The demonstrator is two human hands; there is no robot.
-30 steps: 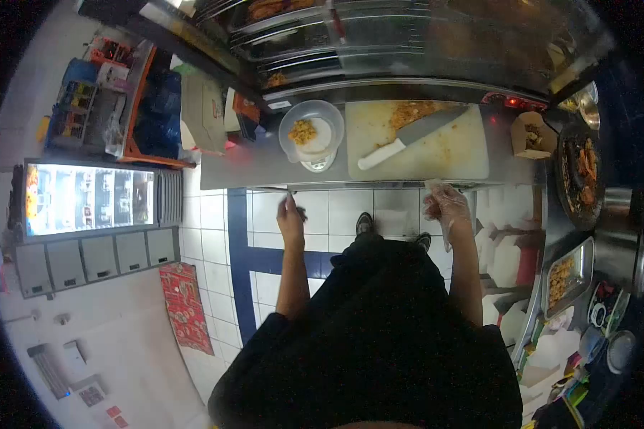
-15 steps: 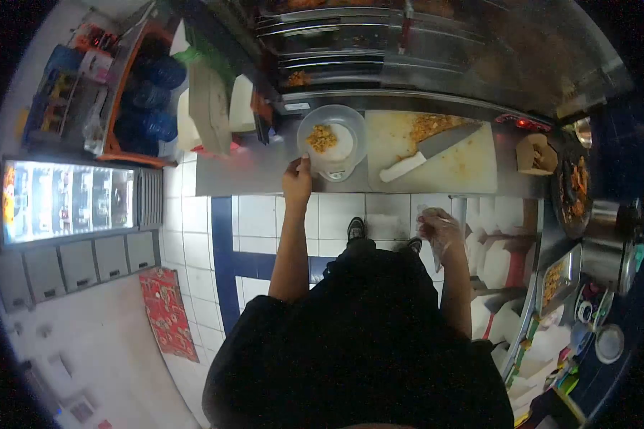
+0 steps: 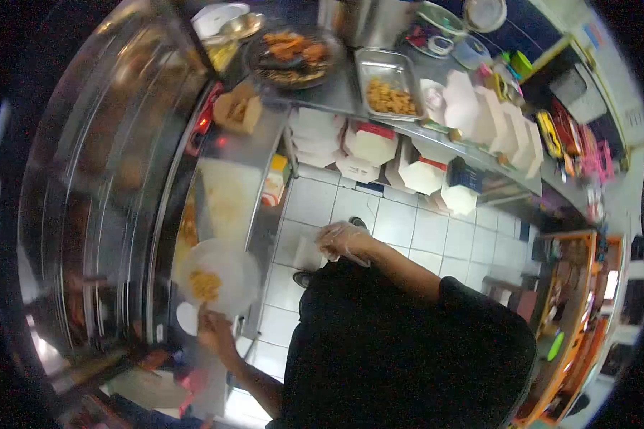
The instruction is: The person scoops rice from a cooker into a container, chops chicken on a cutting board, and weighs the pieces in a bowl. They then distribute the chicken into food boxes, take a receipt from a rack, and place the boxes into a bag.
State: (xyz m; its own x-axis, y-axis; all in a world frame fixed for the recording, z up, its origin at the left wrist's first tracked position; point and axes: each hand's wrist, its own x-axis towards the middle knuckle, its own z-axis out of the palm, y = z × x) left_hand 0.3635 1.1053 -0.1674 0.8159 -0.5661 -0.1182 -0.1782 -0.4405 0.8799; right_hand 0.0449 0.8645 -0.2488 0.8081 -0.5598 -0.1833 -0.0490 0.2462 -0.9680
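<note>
My left hand (image 3: 216,330), blurred, grips the near rim of a translucent plastic bowl (image 3: 237,268). A small heap of chopped orange-brown food (image 3: 205,284) lies in it. Beside the bowl shows part of a white round plate (image 3: 187,318). My right hand (image 3: 343,240), in a clear plastic glove, hangs in front of my body over the floor, its fingers curled in and nothing visible in them. Beyond the bowl lies a cutting board (image 3: 230,204) with chopped food along its left side and a knife's dark blade (image 3: 201,207) on it.
A cardboard box of food (image 3: 237,109) and a dark pan of food (image 3: 293,57) stand past the board. A metal tray (image 3: 385,84) holds brown pieces on the side counter. Folded cartons (image 3: 422,168) fill the shelf underneath. Glass display shelving (image 3: 100,164) borders the left.
My view has swung right toward the side counter. The bowl has shifted over the cutting board's near end, off the white plate, with my left hand on it. My right hand stays gloved and curled.
</note>
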